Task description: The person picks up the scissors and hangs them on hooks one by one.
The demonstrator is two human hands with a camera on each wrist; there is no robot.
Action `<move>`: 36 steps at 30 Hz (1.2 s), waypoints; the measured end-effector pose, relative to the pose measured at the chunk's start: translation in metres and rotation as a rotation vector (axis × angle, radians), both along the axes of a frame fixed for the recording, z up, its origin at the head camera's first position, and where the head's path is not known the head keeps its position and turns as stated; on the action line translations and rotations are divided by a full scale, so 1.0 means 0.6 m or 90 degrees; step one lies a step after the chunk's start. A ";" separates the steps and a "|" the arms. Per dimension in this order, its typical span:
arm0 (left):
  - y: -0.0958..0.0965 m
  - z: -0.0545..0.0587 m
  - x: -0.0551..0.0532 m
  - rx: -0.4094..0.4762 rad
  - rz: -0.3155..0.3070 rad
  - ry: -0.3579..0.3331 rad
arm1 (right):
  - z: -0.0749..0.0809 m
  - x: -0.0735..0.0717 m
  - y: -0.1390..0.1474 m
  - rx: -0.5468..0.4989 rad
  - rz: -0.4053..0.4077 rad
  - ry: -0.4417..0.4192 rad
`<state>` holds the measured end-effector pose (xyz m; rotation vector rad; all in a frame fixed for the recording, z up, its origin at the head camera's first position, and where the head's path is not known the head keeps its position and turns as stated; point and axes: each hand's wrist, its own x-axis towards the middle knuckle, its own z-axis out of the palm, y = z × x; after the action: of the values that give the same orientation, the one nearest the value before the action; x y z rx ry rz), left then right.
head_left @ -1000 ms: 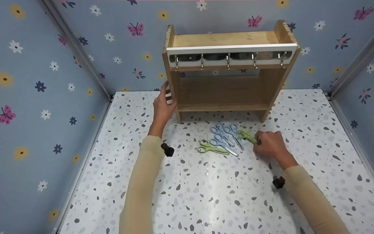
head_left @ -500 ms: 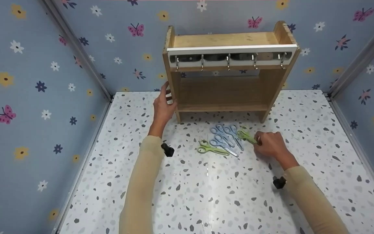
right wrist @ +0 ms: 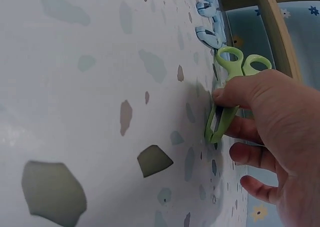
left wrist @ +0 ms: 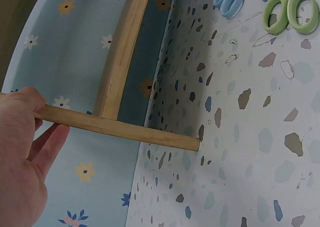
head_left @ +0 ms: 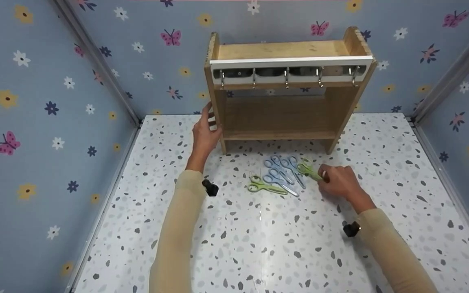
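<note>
My left hand (head_left: 205, 134) holds the left side panel of a small wooden shelf (head_left: 283, 135), thumb at the front edge and fingers on the outer side. In the left wrist view the fingers bracket that wooden panel (left wrist: 125, 130). My right hand (head_left: 339, 181) pinches a pair of green scissors (right wrist: 231, 67) by the blade end between thumb and fingers, handle loops pointing towards the shelf. The scissors are low, close over the speckled surface. To their left lie several blue scissors (head_left: 279, 181) and another green pair of scissors (head_left: 265, 187).
A white rail (head_left: 267, 63) with several metal hooks (head_left: 286, 77) runs across the shelf's upper front. The shelf stands on the speckled table (head_left: 259, 244), close to the flowered back wall (head_left: 250, 24). Similar walls rise on both sides.
</note>
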<state>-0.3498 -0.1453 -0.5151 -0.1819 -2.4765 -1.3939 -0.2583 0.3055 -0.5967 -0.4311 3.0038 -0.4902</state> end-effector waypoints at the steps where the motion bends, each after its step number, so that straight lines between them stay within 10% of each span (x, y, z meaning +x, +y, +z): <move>1: 0.000 0.000 0.000 -0.001 0.000 0.002 | 0.000 0.000 0.001 -0.003 0.001 0.002; 18: -0.001 0.001 -0.001 0.011 -0.007 0.010 | 0.027 -0.002 0.000 -0.036 -0.021 -0.027; 36: 0.001 0.001 0.002 0.005 -0.009 0.001 | 0.049 -0.004 -0.008 -0.126 0.014 0.135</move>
<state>-0.3485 -0.1446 -0.5143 -0.1984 -2.4727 -1.4081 -0.2607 0.3009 -0.5673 -0.5619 3.1595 -0.7925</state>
